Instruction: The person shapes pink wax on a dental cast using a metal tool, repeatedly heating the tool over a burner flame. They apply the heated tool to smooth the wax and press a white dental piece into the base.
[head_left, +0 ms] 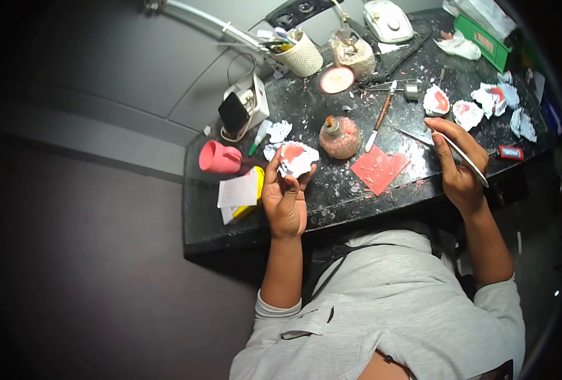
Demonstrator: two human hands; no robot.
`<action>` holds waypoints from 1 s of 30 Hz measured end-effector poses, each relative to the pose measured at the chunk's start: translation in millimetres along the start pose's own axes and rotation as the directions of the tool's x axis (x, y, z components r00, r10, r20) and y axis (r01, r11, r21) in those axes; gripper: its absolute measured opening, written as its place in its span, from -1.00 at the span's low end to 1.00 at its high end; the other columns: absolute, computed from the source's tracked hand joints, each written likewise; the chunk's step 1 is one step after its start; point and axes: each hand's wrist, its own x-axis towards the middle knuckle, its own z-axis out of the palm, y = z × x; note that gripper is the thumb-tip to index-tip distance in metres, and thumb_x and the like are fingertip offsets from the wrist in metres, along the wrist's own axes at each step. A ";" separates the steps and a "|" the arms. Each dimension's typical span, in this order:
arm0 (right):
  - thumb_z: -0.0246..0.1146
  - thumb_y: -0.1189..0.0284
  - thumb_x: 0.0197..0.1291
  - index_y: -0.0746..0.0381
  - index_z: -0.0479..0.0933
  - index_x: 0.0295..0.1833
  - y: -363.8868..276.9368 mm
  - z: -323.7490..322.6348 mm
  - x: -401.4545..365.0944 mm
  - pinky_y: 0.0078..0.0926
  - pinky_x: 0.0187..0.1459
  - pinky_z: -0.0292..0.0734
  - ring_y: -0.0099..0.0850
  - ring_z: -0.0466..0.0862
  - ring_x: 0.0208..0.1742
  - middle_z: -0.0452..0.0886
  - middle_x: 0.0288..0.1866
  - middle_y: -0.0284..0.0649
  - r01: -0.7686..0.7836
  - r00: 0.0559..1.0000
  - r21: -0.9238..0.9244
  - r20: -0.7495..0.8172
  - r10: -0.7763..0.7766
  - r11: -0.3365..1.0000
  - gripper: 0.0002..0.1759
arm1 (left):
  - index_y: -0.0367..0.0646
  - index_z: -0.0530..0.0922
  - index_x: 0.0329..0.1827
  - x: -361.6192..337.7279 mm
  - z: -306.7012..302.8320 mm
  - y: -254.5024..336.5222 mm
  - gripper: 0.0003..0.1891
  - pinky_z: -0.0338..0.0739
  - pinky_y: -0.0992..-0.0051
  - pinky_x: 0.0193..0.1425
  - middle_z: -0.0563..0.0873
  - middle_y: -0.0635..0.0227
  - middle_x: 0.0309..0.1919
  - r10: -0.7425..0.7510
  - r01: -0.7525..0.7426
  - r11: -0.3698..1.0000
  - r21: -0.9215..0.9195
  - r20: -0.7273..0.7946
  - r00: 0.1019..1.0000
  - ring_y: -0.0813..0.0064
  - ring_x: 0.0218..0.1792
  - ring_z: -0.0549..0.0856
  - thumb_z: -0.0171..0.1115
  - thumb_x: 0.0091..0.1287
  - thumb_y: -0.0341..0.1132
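White cast with a red patch (299, 159) is up in the left hand (285, 208), above the front left part of the black counter (268, 229). Left grip: partly closed, thumb and fingers around the cast's edges, red patch facing up, palm turned up

Right hand (463, 170) is off to the right, over the front edge. Grip closed on a slim tool with a white handle (471, 166), thumb and fingers pinching it, thin metal end pointing left toward the middle of the counter. Tool and cast are well apart

Between the hands: pink-coated bottle (341, 144) upright with an orange-brown top, then red sheets (378, 170) overlapping near the front edge, white crumbs on them. Brown-handled tool (385, 111) lies just behind the sheets, pale blade end toward them

Left of the cast: pink mug (221, 158) tipped on its side, yellow box (254, 190) with white paper (238, 191) on it, green-and-white tube (259, 137)

Behind the right hand: a cast with a red centre (437, 101), another white piece with pink (467, 114) beside it. Small red box (511, 152) sits right of that hand. Further back: white textured holder (301, 56) with pens, and a green box (481, 42)
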 end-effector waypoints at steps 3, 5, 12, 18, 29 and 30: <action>0.29 0.67 0.26 0.39 0.66 -0.05 -0.5 -2.6 -0.7 -0.41 0.01 0.62 -0.19 0.77 -0.06 0.75 -0.10 -0.01 0.000 1.000 0.031 -0.023 0.001 1.000 -0.83 | -0.35 0.27 0.43 17.2 1.1 -3.6 -0.35 0.58 0.13 0.38 0.55 0.13 0.29 0.046 -0.046 0.995 0.085 0.003 0.999 0.24 0.23 0.64 0.33 0.38 -0.25; 0.29 0.68 0.24 0.40 0.65 -0.06 2.3 -5.8 -1.6 -0.39 0.00 0.63 -0.17 0.77 -0.06 0.75 -0.10 0.00 0.038 0.999 0.021 -0.014 -0.038 0.999 -0.83 | -0.38 0.28 0.41 26.5 7.3 -6.0 -0.34 0.60 0.15 0.37 0.55 0.13 0.28 0.043 -0.044 0.991 0.126 0.010 0.999 0.24 0.23 0.63 0.37 0.34 -0.30; 0.33 0.70 0.17 0.39 0.62 -0.05 9.8 -10.9 -6.7 -0.37 -0.03 0.66 -0.12 0.78 -0.07 0.74 -0.09 -0.01 0.068 0.998 0.075 -0.020 -0.067 0.995 -0.78 | -0.38 0.26 0.43 45.7 24.1 -9.6 -0.27 0.62 0.24 0.33 0.54 0.05 0.30 0.171 -0.180 0.925 0.335 0.054 0.984 0.26 0.28 0.59 0.44 0.29 -0.32; 0.34 0.70 0.16 0.40 0.61 -0.04 14.0 -10.9 -9.0 -0.37 -0.07 0.67 -0.12 0.78 -0.09 0.74 -0.11 0.02 0.054 0.998 0.115 -0.033 -0.050 0.992 -0.77 | -0.34 0.27 0.45 46.8 33.7 -16.6 -0.26 0.54 0.40 0.35 0.54 0.03 0.33 0.225 -0.252 0.857 0.448 0.114 0.968 0.31 0.30 0.58 0.47 0.26 -0.41; 0.35 0.71 0.15 0.39 0.61 -0.03 16.1 -11.4 -10.2 -0.38 -0.10 0.67 -0.11 0.78 -0.12 0.73 -0.12 0.03 0.048 0.998 0.137 -0.038 -0.043 0.989 -0.75 | -0.32 0.26 0.46 50.6 43.4 -23.9 -0.21 0.50 0.37 0.39 0.51 0.01 0.35 0.224 -0.286 0.823 0.490 0.182 0.957 0.30 0.31 0.57 0.52 0.19 -0.46; 0.35 0.71 0.15 0.39 0.61 -0.03 16.1 -11.9 -10.1 -0.37 -0.10 0.67 -0.11 0.78 -0.11 0.73 -0.12 0.03 0.047 0.998 0.136 -0.035 -0.043 0.990 -0.75 | -0.32 0.26 0.45 50.4 43.6 -24.5 -0.20 0.50 0.37 0.39 0.51 0.00 0.35 0.216 -0.277 0.828 0.488 0.177 0.960 0.30 0.31 0.57 0.53 0.19 -0.47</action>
